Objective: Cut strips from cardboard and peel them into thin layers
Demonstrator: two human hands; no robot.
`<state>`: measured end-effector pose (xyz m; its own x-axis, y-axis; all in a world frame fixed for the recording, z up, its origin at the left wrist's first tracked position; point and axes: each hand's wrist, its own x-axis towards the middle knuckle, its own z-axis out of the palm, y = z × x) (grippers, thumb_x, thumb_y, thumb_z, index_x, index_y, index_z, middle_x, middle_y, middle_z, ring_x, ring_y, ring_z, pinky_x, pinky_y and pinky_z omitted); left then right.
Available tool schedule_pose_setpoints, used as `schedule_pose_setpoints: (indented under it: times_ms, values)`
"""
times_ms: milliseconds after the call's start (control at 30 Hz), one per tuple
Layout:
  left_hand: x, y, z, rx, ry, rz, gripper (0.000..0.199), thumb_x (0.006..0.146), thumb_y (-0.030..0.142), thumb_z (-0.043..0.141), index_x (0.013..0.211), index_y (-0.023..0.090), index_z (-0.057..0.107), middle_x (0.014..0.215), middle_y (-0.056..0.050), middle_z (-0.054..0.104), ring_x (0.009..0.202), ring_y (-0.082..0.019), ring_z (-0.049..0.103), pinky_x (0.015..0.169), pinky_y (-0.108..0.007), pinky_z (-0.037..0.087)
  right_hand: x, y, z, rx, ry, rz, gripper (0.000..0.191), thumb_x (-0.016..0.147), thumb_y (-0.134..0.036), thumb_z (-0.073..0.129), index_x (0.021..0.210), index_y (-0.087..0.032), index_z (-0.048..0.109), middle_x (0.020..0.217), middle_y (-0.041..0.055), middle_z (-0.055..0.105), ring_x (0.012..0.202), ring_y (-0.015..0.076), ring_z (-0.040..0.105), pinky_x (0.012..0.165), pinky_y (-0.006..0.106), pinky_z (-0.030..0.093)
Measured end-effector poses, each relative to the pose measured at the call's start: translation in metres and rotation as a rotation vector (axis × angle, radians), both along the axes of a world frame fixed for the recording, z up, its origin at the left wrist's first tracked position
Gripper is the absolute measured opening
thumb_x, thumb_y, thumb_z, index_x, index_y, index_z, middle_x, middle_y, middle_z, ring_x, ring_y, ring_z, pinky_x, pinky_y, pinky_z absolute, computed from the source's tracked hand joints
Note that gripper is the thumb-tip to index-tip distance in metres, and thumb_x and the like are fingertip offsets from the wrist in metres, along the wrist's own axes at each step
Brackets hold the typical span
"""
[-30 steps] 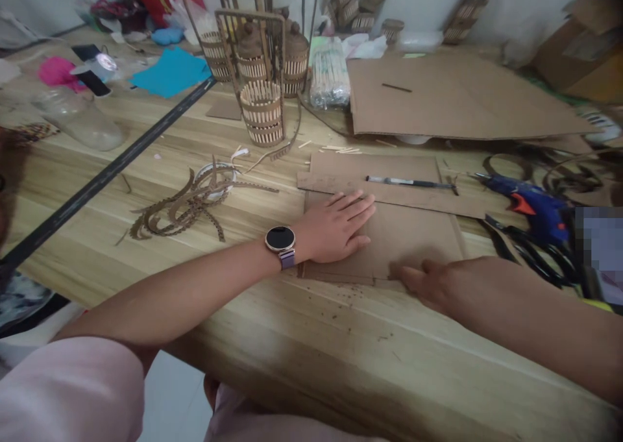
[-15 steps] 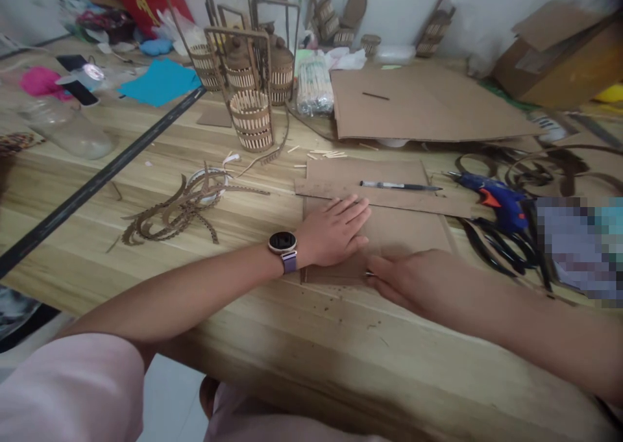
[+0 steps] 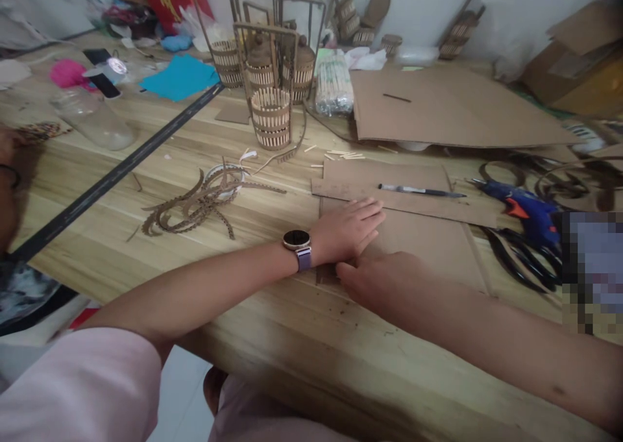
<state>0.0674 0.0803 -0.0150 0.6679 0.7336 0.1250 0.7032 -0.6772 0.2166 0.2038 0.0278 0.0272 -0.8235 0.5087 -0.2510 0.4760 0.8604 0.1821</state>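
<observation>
Flat on a sheet of brown cardboard (image 3: 428, 241) rests my left hand (image 3: 343, 231), its fingers stretched out towards a cardboard strip (image 3: 345, 191). My right hand (image 3: 382, 278) is closed low over the same sheet, close beside the left palm, near the sheet's front edge. Whatever its fingers grip is hidden now; a small shiny tip showed there earlier. A pen (image 3: 421, 191) lies along the strip, beyond both hands. Small brown crumbs are scattered on the table in front of the sheet.
Left of my hands lie curled corrugated strips (image 3: 195, 202). Stick baskets (image 3: 271, 119) with tall handles stand behind. To the right are a blue glue gun (image 3: 523, 208), black-handled scissors (image 3: 530, 260) and a large cardboard sheet (image 3: 452, 108). Part of a person shows at the left edge.
My right hand has slid left along the cardboard's near edge, up against my left hand. The left hand stays pressed on the sheet. The whole view has shifted slightly.
</observation>
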Motion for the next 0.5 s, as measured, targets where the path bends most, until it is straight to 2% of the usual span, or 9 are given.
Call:
schedule_pose_setpoints:
  times_ms: [267,500]
  values:
    - [0.001,0.000,0.000,0.002,0.013,0.005,0.044,0.104,0.025,0.039,0.143,0.006,0.047,0.157,-0.015,0.040,0.149,-0.024,0.031,0.122,-0.038,0.024,-0.010,-0.002,0.013,-0.036,-0.119,-0.033,0.025,0.071,0.001,0.054,0.079,-0.020,0.063,0.060,0.0020,0.064,0.046,0.0149,0.057,0.043,0.028,0.014]
    - [0.001,-0.001,0.001,0.016,0.038,0.007,0.043,0.105,0.025,0.039,0.143,0.007,0.047,0.157,-0.014,0.040,0.148,-0.024,0.031,0.122,-0.038,0.024,-0.003,0.001,0.005,-0.026,0.003,-0.018,0.022,0.081,-0.003,0.051,0.077,-0.022,0.062,0.057,0.0012,0.062,0.047,0.0143,0.055,0.044,0.029,0.015]
